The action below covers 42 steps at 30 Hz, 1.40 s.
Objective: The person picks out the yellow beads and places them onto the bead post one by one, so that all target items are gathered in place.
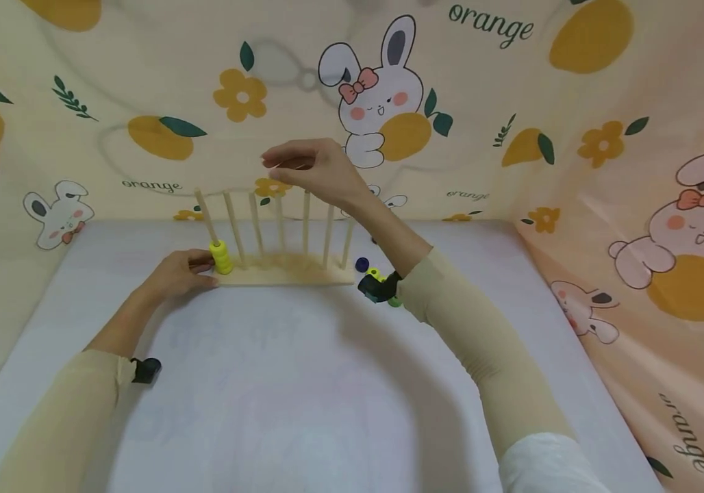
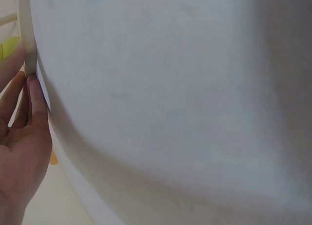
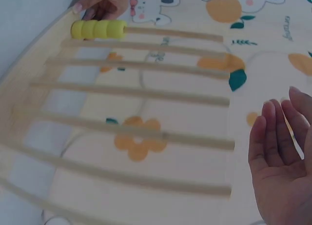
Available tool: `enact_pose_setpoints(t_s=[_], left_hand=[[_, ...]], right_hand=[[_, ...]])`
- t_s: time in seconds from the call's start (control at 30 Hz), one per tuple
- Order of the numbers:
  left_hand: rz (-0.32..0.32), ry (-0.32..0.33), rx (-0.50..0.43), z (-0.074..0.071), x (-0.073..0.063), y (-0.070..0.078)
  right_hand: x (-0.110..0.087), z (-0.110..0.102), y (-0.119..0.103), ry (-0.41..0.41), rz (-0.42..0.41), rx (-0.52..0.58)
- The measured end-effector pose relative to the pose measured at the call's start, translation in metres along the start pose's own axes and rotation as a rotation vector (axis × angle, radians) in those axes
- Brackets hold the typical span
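My right sleeve (image 1: pixel 494 363) leads to my loosely parted, empty right grip (image 1: pixel 326 170); my left grip (image 1: pixel 176 275) pinches the base (image 1: pixel 284 276). The leftmost peg (image 1: pixel 206 213) carries yellow beads (image 1: pixel 220 257); six other pegs (image 1: pixel 305 222) stand bare, loose beads (image 1: pixel 361 264) beside them on the counter (image 1: pixel 253 383).

Your head view looks forward and down; your left-wrist view closely faces the tabletop (image 2: pixel 151 88), your right-wrist one the pegs (image 3: pixel 146 94); all share yellow beads (image 3: pixel 99 29).
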<state>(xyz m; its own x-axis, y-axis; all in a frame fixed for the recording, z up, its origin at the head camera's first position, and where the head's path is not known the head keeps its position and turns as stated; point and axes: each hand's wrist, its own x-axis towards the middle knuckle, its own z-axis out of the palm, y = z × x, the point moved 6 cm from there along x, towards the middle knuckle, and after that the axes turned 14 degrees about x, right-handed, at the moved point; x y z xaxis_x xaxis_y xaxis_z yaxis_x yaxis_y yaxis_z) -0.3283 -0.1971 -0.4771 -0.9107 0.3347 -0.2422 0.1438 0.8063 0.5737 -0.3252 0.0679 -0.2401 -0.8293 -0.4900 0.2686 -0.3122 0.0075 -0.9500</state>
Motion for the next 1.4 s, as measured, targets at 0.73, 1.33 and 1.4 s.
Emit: enact_pose_setpoints(t_s=[0.73,1.33,1.4], left_hand=[[-0.007,0.006,-0.001,-0.002,0.003,0.003],[-0.016,0.004,-0.004,0.0,0.001,-0.001],[-0.015,-0.003,0.0,0.002,0.0,-0.003]], right_hand=[[-0.064,-0.075,0.025,0.105,0.028,-0.108],[-0.126,-0.101,0.046,0.171,0.112,-0.102],[-0.136,-0.105,0.052,0.187,0.143,-0.113]])
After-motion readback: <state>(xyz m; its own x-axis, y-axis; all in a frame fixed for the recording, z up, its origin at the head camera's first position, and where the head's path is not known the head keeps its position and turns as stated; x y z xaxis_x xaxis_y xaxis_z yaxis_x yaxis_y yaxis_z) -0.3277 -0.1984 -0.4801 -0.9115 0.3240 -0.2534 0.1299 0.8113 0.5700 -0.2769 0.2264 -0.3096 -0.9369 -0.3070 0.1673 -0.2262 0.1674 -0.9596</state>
